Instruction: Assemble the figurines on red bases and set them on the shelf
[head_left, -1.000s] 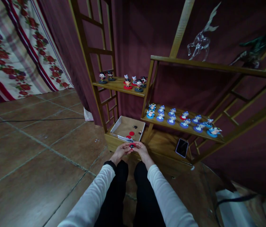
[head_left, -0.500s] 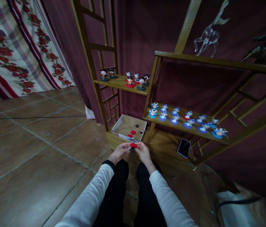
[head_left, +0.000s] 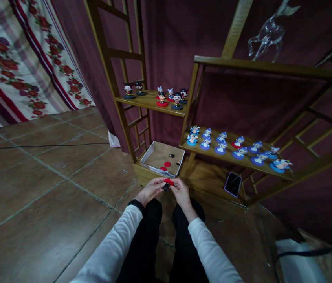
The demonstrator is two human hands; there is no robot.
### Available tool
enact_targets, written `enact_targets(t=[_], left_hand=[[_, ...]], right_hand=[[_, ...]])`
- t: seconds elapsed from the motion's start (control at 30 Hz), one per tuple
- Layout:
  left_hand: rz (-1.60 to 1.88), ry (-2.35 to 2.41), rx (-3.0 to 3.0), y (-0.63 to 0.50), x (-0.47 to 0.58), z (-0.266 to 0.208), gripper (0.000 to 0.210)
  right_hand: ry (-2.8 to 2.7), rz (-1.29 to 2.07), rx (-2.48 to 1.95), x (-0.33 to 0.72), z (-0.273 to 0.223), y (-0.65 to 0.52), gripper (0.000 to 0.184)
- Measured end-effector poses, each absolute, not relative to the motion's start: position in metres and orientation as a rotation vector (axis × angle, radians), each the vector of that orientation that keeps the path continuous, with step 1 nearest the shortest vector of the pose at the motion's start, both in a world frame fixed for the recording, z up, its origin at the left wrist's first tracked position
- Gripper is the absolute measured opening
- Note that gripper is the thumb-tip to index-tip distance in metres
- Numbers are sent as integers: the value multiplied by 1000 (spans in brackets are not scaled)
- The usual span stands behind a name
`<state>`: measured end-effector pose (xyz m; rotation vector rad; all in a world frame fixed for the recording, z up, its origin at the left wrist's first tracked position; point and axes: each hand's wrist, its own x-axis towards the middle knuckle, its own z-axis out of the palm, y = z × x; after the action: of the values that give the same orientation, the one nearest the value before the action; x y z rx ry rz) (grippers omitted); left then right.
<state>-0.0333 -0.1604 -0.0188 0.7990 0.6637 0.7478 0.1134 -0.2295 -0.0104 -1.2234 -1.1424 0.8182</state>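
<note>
My left hand (head_left: 151,190) and my right hand (head_left: 181,191) meet above my knees, fingers closed round one small figurine (head_left: 166,187). Its dark head points down toward me, and a round red base (head_left: 168,181) shows at its top between my fingertips. Whether the base is fixed to the figure I cannot tell. Just beyond my hands stands a shallow cardboard box (head_left: 153,156). Inside it lie red discs (head_left: 167,164), a small dark piece (head_left: 171,156) and another small figure part (head_left: 178,162).
Figurines with dark hair (head_left: 177,100) stand on the upper left shelf (head_left: 146,103). Several blue and purple figurines (head_left: 221,147) line the middle shelf (head_left: 230,157). A phone (head_left: 233,184) lies on the bottom board. A clear deer ornament (head_left: 267,37) stands on top. A black cable (head_left: 44,146) crosses the floor.
My view has shifted slightly. Both hands stay together on the figurine, and the red base is tilted a little differently between the fingers.
</note>
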Motion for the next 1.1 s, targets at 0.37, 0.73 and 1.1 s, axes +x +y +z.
enact_targets(t=[0.37,0.73,1.1], left_hand=[[770,675,792,-156,-32,-24,35],[709,755,802,-155,-25,-34,25],[732,890,656,-156,-21,-37,5]], right_hand=[[-1127,925,-1164,118,-24,-218,19],[-754,1222,-1147,120,-46,-199,34],[-634,1379,-1131,118,-46,-196,35]])
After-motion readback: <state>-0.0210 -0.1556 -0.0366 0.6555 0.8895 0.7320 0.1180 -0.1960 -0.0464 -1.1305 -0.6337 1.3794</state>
